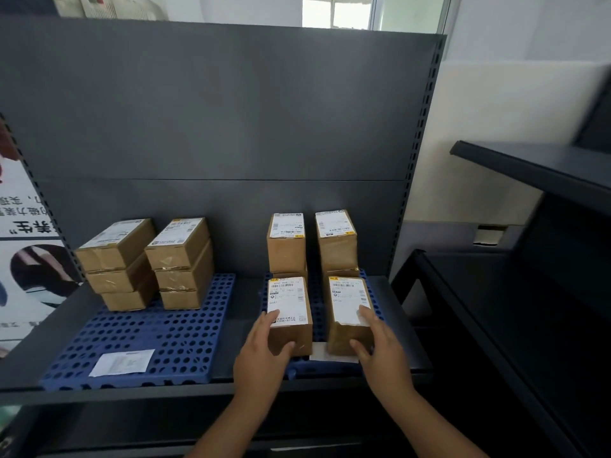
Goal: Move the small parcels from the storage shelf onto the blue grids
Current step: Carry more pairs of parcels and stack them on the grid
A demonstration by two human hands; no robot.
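Note:
Two brown parcels with white labels stand at the front of the right blue grid. My left hand grips the left parcel by its left side and front. My right hand grips the right parcel by its right side and front. Behind them two more parcel stacks stand on the same grid. The left blue grid carries two stacks of three flat parcels at its back.
A white paper slip lies on the front of the left grid; another white slip lies under the right parcels. The dark grey shelf has a tall back panel. A second dark shelving unit stands to the right.

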